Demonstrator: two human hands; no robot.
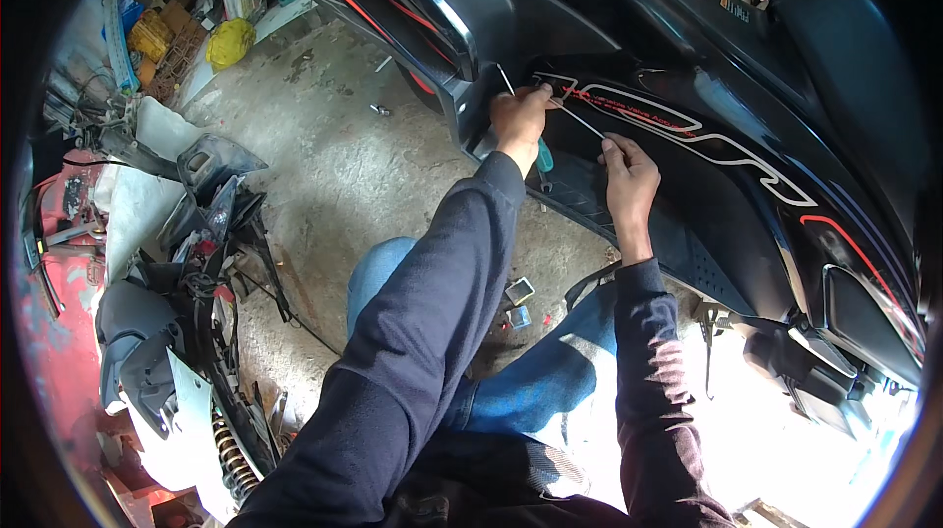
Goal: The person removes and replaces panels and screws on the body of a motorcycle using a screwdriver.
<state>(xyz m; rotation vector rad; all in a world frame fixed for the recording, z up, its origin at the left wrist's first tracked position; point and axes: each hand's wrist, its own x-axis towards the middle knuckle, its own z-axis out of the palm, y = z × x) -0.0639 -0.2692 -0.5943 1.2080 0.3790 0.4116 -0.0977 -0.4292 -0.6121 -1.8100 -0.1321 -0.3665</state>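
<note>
My left hand [519,120] is closed against the black scooter's side panel [678,120]. A thin metal shaft [505,81] sticks out above its fingers, and a teal handle [544,157] shows below; they look like one screwdriver, though the hand hides the middle. My right hand [630,174] pinches the lower end of a slim pale rod [583,121]. That rod slants up to the left hand's fingertips, along the panel's white and red decal. Whether the left fingers grip it too, I cannot tell.
Below the hands runs the scooter's footboard [580,209]. On the concrete floor [329,125] lie small boxes [519,302]. Removed scooter parts [147,332] and a coil-spring shock absorber [231,449] are piled at left. A yellow bag [230,44] is at the far left; the black seat [835,47] is at upper right.
</note>
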